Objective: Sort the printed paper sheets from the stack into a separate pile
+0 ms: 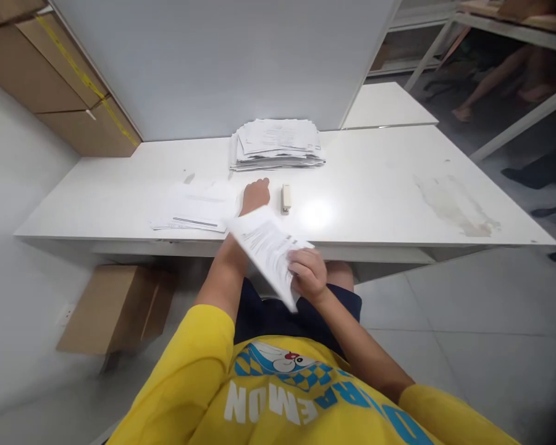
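A few printed paper sheets (271, 247), tilted and slightly blurred, are held by their right edge in my right hand (308, 272), above my lap at the desk's front edge. Behind them, my left hand (256, 195) rests low over the desk, its fingers curled in. What it holds, if anything, is hidden. The held sheets cover part of my left forearm. Just right of my left hand stands a cream stapler (286, 199), apart from it. To its left lies a loose spread of printed papers (192, 207).
A thick paper stack (278, 145) sits at the back of the white desk (375, 185) against a grey panel (227, 62). Cardboard boxes (97, 117) fill the left corner; another box (106, 303) stands below. A person's leg (491, 83) shows at upper right.
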The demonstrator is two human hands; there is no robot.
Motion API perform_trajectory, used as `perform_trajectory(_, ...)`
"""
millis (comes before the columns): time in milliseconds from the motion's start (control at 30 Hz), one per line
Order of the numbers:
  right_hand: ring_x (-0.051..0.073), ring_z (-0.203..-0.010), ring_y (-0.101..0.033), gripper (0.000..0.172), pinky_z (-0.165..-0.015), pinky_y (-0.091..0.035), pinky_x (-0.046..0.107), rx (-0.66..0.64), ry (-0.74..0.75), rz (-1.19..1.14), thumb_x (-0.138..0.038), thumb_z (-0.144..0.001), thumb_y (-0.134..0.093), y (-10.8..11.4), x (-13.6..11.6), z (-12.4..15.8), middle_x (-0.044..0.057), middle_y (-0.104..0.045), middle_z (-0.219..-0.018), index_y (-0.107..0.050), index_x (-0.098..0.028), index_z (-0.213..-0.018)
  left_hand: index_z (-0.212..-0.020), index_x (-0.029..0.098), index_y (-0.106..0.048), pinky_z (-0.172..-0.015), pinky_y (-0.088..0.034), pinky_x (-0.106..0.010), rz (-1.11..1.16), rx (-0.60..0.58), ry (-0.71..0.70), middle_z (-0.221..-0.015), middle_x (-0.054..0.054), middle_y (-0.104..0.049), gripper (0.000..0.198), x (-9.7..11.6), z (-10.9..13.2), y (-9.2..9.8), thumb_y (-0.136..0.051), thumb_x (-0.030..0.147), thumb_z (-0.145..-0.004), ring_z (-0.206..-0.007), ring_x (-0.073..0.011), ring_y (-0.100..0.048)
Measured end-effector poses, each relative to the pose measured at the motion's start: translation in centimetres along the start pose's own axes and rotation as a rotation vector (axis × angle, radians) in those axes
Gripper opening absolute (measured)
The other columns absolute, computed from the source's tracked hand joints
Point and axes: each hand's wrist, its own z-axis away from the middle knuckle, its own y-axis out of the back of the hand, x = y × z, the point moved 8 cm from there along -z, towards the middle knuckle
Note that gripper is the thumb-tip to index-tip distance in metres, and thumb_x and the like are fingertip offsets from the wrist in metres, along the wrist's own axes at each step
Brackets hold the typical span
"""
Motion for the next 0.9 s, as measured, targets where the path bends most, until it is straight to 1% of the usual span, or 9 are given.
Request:
perform_trajectory(67, 0.022, -0.090, -0.069, 0.015, -0.083, -0.053, 0.043, 0.114, -0.001, 0.088, -0.020, -0.088, -0.057, 2.1, 2.0, 2.1, 0.005, -0.072, -0.089, -0.068, -0.030, -0.083, -0.121, 0.013, -0.061, -0.092, -0.040, -0.040, -0.045, 0.006, 0.005, -0.117, -0.018, -0.068, 0.041, 0.0, 0.0, 0.0, -0.031, 0.008, -0.094, -0.110, -0.0303, -0.063)
perform_trajectory(133, 0.021, -0.084, -0.067, 0.016, -0.078, -0.052, 0.041, 0.170, -0.081, 0.221, -0.019, -0.088, -0.056, 3.5, 4.2, 3.0, 0.005, -0.070, -0.084, -0.067, -0.029, -0.082, -0.121, 0.014, -0.061, -0.091, -0.040, -0.040, -0.079, 0.003, 0.003, -0.118, -0.018, -0.068, 0.040, -0.1, -0.1, -0.1, -0.033, 0.008, -0.094, -0.110, -0.0309, -0.063)
perform_trajectory(267, 0.022, -0.082, -0.066, 0.020, -0.078, -0.049, 0.042, 0.065, -0.261, 0.333, -0.018, -0.089, -0.052, 3.4, 6.9, 3.3, 0.006, -0.071, -0.087, -0.068, -0.029, -0.083, -0.118, 0.016, -0.063, -0.090, -0.042, -0.040, -0.061, 0.013, 0.030, -0.115, -0.016, -0.069, 0.038, -0.5, -0.4, -0.3, -0.036, 0.008, -0.092, -0.106, -0.0298, -0.064)
perform_trajectory(367, 0.021, -0.083, -0.067, 0.020, -0.080, -0.046, 0.041, 0.040, -0.232, 0.290, -0.018, -0.090, -0.053, 2.7, 6.2, 3.2, 0.006, -0.073, -0.091, -0.069, -0.029, -0.086, -0.111, 0.020, -0.066, -0.086, -0.045, -0.038, 0.101, 0.064, 0.051, -0.109, -0.011, -0.071, 0.033, -1.4, -0.4, 0.1, -0.040, 0.012, -0.091, -0.101, -0.0263, -0.065)
perform_trajectory(467, 0.021, -0.082, -0.068, 0.021, -0.080, -0.044, 0.042, 0.032, -0.239, 0.329, -0.019, -0.091, -0.053, 1.9, 5.5, 3.4, 0.005, -0.073, -0.089, -0.070, -0.030, -0.088, -0.104, 0.023, -0.067, -0.078, -0.049, -0.031, 0.414, 0.092, 0.122, -0.095, -0.004, -0.072, 0.031, -3.3, -0.5, 0.3, -0.043, 0.016, -0.086, -0.090, -0.0202, -0.066)
perform_trajectory(600, 0.021, -0.080, -0.066, 0.022, -0.078, -0.043, 0.041, 0.008, -0.263, 0.346, -0.017, -0.090, -0.052, 0.8, 5.6, 3.7, 0.005, -0.073, -0.088, -0.070, -0.029, -0.086, -0.106, 0.023, -0.065, -0.072, -0.051, -0.025, 0.704, 0.235, 0.271, -0.088, -0.003, -0.071, 0.035, -6.1, -0.5, 1.1, -0.038, 0.018, -0.083, -0.085, -0.0147, -0.066)
perform_trajectory(667, 0.021, -0.079, -0.065, 0.021, -0.077, -0.043, 0.041, 0.026, -0.256, 0.344, -0.016, -0.090, -0.052, 0.6, 5.6, 3.9, 0.006, -0.072, -0.087, -0.069, -0.027, -0.084, -0.103, 0.023, -0.065, -0.071, -0.051, -0.025, 0.757, 0.260, 0.269, -0.088, -0.003, -0.070, 0.033, -6.3, -0.5, 1.2, -0.039, 0.019, -0.082, -0.084, -0.0144, -0.065)
perform_trajectory(733, 0.021, -0.079, -0.063, 0.020, -0.076, -0.044, 0.040, 0.064, -0.235, 0.324, -0.014, -0.089, -0.052, 0.7, 5.4, 4.1, 0.006, -0.071, -0.085, -0.067, -0.026, -0.084, -0.097, 0.023, -0.065, -0.070, -0.050, -0.025, 0.790, 0.223, 0.224, -0.084, -0.002, -0.069, 0.029, -5.8, -0.6, 1.0, -0.042, 0.018, -0.080, -0.082, -0.0149, -0.064)
perform_trajectory(900, 0.019, -0.077, -0.061, 0.019, -0.074, -0.047, 0.036, 0.195, -0.113, 0.298, -0.006, -0.085, -0.056, 2.1, 4.2, 4.4, 0.004, -0.067, -0.082, -0.062, -0.024, -0.088, -0.084, 0.023, -0.065, -0.069, -0.049, -0.026, 0.906, 0.206, 0.164, -0.073, 0.000, -0.063, 0.022, -5.0, -0.5, 0.7, -0.046, 0.015, -0.075, -0.074, -0.0146, -0.061)
